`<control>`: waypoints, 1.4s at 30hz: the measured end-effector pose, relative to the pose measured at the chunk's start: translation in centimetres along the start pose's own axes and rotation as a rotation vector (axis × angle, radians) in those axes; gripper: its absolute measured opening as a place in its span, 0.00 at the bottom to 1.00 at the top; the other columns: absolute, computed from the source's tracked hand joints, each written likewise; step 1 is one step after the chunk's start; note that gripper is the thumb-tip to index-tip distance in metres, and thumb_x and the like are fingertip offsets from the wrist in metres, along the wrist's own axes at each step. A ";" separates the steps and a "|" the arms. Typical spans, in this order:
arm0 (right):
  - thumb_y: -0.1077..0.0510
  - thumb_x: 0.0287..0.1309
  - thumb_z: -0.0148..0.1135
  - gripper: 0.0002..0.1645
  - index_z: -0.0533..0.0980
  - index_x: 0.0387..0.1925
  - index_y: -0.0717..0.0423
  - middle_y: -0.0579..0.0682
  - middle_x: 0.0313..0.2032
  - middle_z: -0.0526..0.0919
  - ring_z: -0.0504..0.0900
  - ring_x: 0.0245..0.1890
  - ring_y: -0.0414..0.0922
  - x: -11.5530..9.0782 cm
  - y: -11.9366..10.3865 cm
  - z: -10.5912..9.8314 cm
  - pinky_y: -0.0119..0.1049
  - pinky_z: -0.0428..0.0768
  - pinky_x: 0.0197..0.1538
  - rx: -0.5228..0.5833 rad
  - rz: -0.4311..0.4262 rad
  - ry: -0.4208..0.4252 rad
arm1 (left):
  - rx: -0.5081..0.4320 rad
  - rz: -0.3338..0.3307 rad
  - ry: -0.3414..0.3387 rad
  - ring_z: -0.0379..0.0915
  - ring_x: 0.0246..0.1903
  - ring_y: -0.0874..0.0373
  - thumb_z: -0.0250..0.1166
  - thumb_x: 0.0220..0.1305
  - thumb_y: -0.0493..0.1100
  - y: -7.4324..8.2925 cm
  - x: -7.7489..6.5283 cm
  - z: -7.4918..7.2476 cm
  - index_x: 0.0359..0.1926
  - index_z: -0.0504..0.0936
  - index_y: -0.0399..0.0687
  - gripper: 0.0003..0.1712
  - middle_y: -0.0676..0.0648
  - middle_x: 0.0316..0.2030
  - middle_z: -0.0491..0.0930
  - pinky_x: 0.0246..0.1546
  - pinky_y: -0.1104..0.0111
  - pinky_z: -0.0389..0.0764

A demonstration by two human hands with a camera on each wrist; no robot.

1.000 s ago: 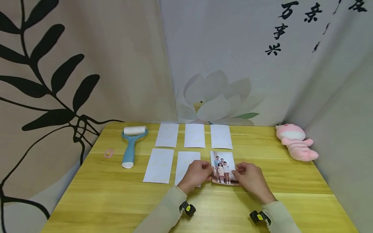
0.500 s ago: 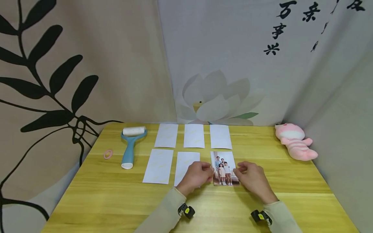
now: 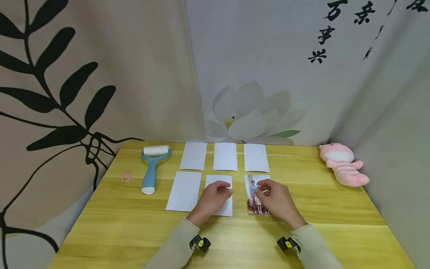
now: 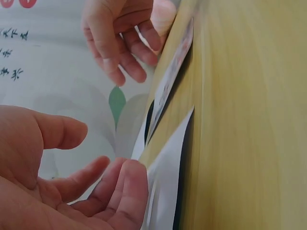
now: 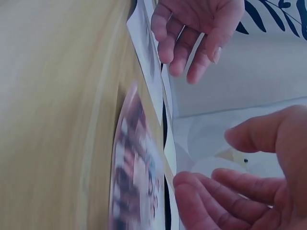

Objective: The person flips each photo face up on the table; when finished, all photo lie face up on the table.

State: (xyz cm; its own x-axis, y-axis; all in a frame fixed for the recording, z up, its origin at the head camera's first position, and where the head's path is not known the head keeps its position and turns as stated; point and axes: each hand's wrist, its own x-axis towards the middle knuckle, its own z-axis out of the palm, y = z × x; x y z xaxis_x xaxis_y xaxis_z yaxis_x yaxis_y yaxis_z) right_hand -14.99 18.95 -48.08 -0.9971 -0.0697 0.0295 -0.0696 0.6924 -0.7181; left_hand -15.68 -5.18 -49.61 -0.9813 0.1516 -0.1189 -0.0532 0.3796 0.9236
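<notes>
A family photo (image 3: pixel 251 201) lies face up at the right end of the front row of cards. My right hand (image 3: pixel 278 200) hovers over its right part, hiding some of the printed people. In the right wrist view that hand's thumb stands apart from its loosely bent fingers (image 5: pixel 196 189), with nothing between them. My left hand (image 3: pixel 211 200) is above a white card (image 3: pixel 226 207), the middle one of the front row, and covers part of it. Its fingers (image 4: pixel 134 187) are relaxed and hold nothing in the left wrist view.
More white cards lie in the front row (image 3: pixel 183 191) and back row (image 3: pixel 225 157). Left of them are a blue-handled lint roller (image 3: pixel 149 177) and a pink ring (image 3: pixel 126 177). A pink plush toy (image 3: pixel 344 164) lies at the wooden table's right edge, with a curtain (image 3: pixel 161 74) behind.
Both hands have let go of the photo's side edges. They have shifted left, the left hand over the middle white card and the right hand over the photo, which now lies flat.
</notes>
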 end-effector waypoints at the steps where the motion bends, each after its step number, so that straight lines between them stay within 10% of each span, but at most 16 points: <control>1: 0.53 0.68 0.69 0.18 0.84 0.55 0.56 0.49 0.41 0.90 0.89 0.38 0.42 0.1 -0.2 0.2 0.39 0.86 0.41 0.009 -0.006 -0.001 | 0.007 0.001 0.007 0.83 0.47 0.54 0.68 0.72 0.46 0.0 -0.1 -0.3 0.58 0.84 0.40 0.19 0.46 0.45 0.86 0.50 0.62 0.83; 18: 0.53 0.68 0.71 0.23 0.81 0.61 0.55 0.53 0.56 0.87 0.88 0.52 0.47 1.3 -2.9 4.0 0.38 0.87 0.42 0.181 -0.034 -0.111 | 0.029 -0.054 0.103 0.77 0.61 0.44 0.66 0.75 0.47 -1.6 -1.2 -4.4 0.64 0.80 0.40 0.23 0.39 0.61 0.81 0.65 0.48 0.77; 26: 0.48 0.67 0.71 0.30 0.78 0.66 0.54 0.55 0.62 0.84 0.84 0.63 0.54 1.2 -3.6 5.4 0.56 0.80 0.66 0.156 -0.055 -0.188 | 0.039 -0.082 0.108 0.74 0.67 0.40 0.66 0.75 0.48 -1.9 -1.3 -4.4 0.65 0.79 0.39 0.25 0.37 0.64 0.80 0.68 0.45 0.75; 42: 0.50 0.58 0.79 0.35 0.78 0.65 0.54 0.54 0.62 0.84 0.86 0.57 0.52 0.7 -3.9 6.2 0.51 0.84 0.60 0.080 -0.111 -0.201 | -0.004 -0.077 0.067 0.76 0.66 0.41 0.66 0.75 0.47 -2.0 -1.0 -4.0 0.65 0.79 0.36 0.25 0.36 0.64 0.80 0.67 0.47 0.78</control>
State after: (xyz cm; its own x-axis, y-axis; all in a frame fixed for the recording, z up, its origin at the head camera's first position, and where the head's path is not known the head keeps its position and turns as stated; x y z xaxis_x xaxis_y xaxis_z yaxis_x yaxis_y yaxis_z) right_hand -15.21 11.74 -49.62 -0.9570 -0.2894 -0.0214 -0.1683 0.6136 -0.7715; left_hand -15.37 -9.73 -49.86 -0.9844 0.0603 -0.1651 -0.1298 0.3837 0.9143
